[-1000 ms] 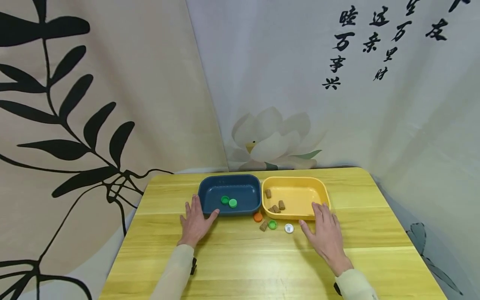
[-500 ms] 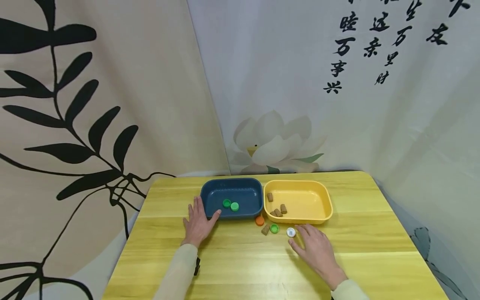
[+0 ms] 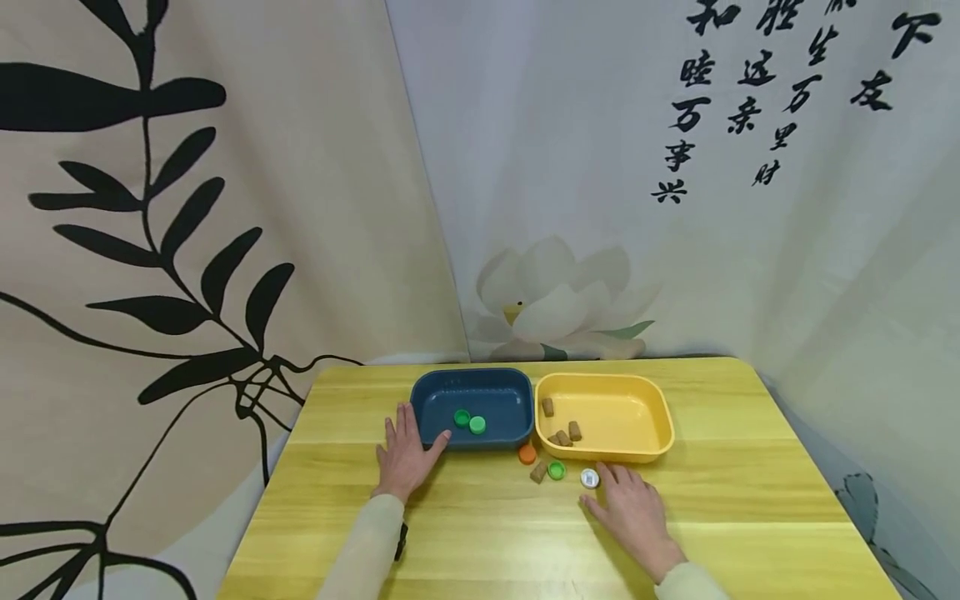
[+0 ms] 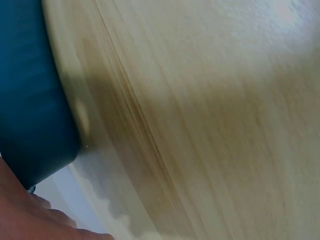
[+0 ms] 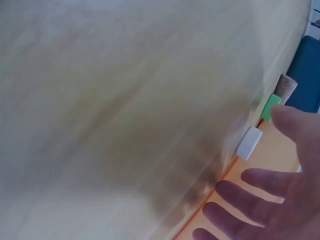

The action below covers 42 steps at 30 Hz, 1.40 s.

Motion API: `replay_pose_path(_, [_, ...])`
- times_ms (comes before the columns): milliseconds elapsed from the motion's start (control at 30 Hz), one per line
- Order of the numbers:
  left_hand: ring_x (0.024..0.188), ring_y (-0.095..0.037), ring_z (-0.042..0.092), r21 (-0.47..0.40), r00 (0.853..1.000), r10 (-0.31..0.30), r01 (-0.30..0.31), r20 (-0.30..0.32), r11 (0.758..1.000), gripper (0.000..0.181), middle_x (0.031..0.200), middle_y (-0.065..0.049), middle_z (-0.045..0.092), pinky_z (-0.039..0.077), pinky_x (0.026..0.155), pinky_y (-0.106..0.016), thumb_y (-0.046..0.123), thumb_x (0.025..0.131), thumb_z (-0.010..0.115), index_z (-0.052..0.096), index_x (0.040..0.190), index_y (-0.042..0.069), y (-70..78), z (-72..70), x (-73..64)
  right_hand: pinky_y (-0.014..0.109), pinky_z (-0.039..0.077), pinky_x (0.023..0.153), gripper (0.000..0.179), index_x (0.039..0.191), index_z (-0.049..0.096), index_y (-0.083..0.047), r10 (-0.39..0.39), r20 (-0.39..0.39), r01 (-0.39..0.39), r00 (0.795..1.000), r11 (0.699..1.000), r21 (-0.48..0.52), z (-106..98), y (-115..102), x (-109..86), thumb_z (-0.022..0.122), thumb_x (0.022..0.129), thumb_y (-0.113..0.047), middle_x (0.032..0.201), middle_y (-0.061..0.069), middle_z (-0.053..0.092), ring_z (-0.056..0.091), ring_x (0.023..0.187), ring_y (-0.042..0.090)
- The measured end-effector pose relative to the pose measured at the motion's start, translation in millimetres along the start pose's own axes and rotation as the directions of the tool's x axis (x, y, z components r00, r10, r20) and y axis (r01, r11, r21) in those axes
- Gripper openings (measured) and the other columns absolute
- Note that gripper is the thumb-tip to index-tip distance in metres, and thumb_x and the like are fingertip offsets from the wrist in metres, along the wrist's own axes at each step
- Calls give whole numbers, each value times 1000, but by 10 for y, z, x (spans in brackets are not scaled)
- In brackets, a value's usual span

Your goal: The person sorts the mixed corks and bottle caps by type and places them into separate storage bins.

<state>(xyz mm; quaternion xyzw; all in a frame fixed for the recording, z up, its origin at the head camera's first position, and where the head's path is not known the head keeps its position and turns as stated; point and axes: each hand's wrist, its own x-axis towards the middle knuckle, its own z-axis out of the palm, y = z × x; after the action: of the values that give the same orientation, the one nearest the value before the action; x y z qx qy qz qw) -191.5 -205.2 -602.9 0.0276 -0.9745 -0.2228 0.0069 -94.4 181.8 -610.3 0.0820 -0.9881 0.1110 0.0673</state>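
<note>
Left hand (image 3: 405, 460), spread, unclenched, at blue tray (image 3: 498, 398), which a push could slide; orange cap (image 3: 527, 453), cork (image 3: 538, 472), green cap (image 3: 556, 470), crowded together, liable to be knocked; white cap (image 3: 589, 478), on table (image 3: 487, 533), could skid if nudged; yellow tray (image 3: 622, 417), its near wall likely obstructing forward reach; right hand (image 3: 633, 512), relaxed, grasping nothing, just beside white cap.

White cap (image 3: 589, 478), blue tray (image 3: 495, 396), yellow tray (image 3: 622, 412)

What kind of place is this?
It looks like an indoor corner set up for doing things at a table, though I can't tell which building. There's a wood-look table holding a blue tray and a yellow tray, with printed cloth behind.
</note>
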Motion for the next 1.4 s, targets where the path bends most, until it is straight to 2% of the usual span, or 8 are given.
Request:
replay_pose_path(333, [156,-48,10,-12,1000,-13,13,2,1000,110,172,-19,9,19,110,-82,76,95,48,10,165,0,-50,72,-65,61,55,84,50,122,72,-7,-22,-3,22,1000,999,-39,85,-52,-16,82,88,-42,120,17,67,63,111,40])
replay_pose_path(633, [155,-48,10,-27,1000,-13,13,1,1000,110,172,-20,10,20,110,-81,75,95,50,12,165,0,-40,56,-82,55,57,76,38,108,73,-12,-62,-86,59,994,998,-33,136,-88,0,87,83,-37,108,12,68,66,101,36])
replay_pose_path(833, [156,-47,9,-24,1000,-12,12,3,1000,110,173,-19,8,19,111,-80,76,95,48,10,165,1,-55,66,-61,54,57,75,34,106,73,-11,-75,-127,75,989,997,-6,111,-126,-19,88,83,-31,107,10,68,67,99,34])
replay_pose_path(933, [156,-47,7,-25,1000,-15,15,7,1000,111,173,-17,5,18,112,-79,77,95,48,9,166,2,-56,52,-48,54,58,75,34,106,72,-10,-94,-168,97,981,995,9,69,-155,-21,89,82,-28,108,10,69,67,100,34])
replay_pose_path(1167, [156,-47,6,-43,1000,-21,21,3,999,111,173,-16,4,17,113,-78,76,95,49,8,166,2,-16,-13,-8,50,59,73,37,106,72,-6,-138,-285,161,948,985,59,-98,-260,58,91,79,-23,112,13,70,68,100,35])
replay_pose_path(1400, [156,-48,6,-30,1000,-14,14,4,999,111,173,-17,3,19,113,-78,76,94,49,7,166,2,-10,7,24,59,56,86,41,112,73,-3,-166,-356,217,920,970,107,-308,-365,214,90,80,-21,124,16,68,63,117,42])
